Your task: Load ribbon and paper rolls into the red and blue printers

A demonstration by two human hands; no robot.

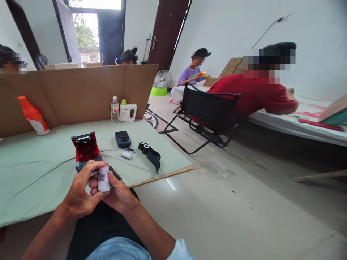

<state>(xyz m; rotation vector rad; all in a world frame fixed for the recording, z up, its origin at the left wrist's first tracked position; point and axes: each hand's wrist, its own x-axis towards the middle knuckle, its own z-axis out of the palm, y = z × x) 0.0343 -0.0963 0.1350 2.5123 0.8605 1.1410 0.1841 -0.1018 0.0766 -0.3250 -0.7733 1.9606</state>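
At lower left of the frame, the 2 hands [77, 195] grip a white roll [103, 180] near-upright (apparently for steadiness), below the red printer [86, 151], lid raised, presumably for access.

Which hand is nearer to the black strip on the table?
Right. The right hand is to the near left of the black strip; the left hand is farther left from it.

- White cylindrical roll [103, 179] between left hand [81, 189] and right hand [119, 191], before red boxy device [86, 150]
- Dark square device [123, 139] right of that, on pale green surface [51, 148]
- Black ribbon rolls [145, 150] farther right
- Brown cardboard panel [81, 94] behind
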